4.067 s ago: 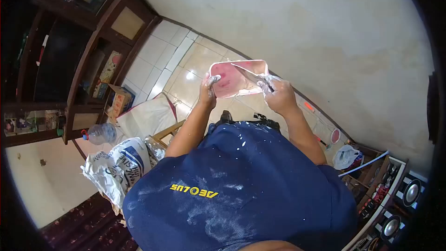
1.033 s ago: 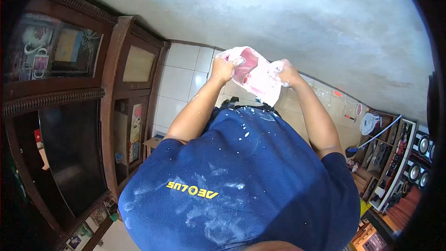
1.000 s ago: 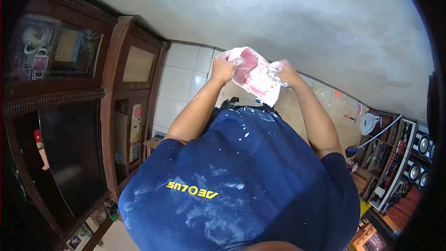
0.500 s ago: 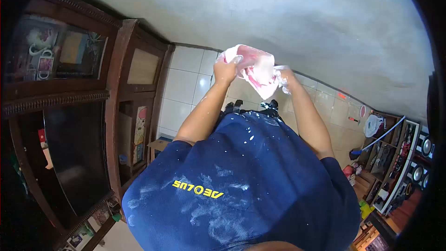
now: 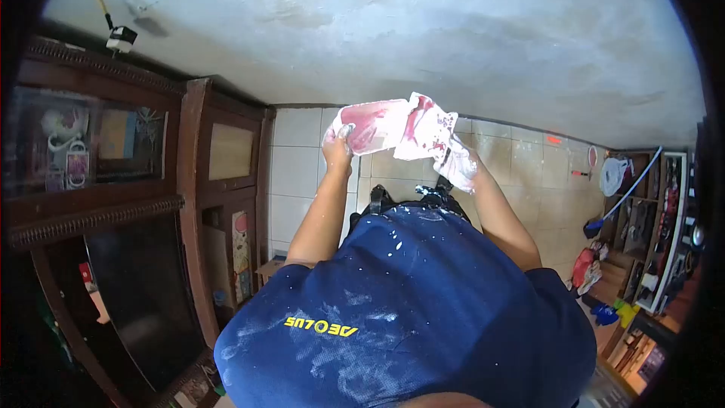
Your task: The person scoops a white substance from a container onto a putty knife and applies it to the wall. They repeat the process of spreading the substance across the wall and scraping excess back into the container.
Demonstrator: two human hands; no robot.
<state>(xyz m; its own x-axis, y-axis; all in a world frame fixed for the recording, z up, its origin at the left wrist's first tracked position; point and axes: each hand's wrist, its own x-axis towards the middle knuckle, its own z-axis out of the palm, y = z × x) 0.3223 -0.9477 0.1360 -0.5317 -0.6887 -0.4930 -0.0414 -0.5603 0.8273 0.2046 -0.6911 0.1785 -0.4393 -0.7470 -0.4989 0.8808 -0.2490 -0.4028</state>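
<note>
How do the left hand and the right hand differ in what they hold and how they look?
The left hand grips the edge of the pink tray; the right hand holds a scraper whose blade lies against the tray. The right hand is coated whiter than the left hand. Both are raised before the wall.

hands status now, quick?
Left hand: closed on the pink tray.
Right hand: closed on a trowel.
</note>
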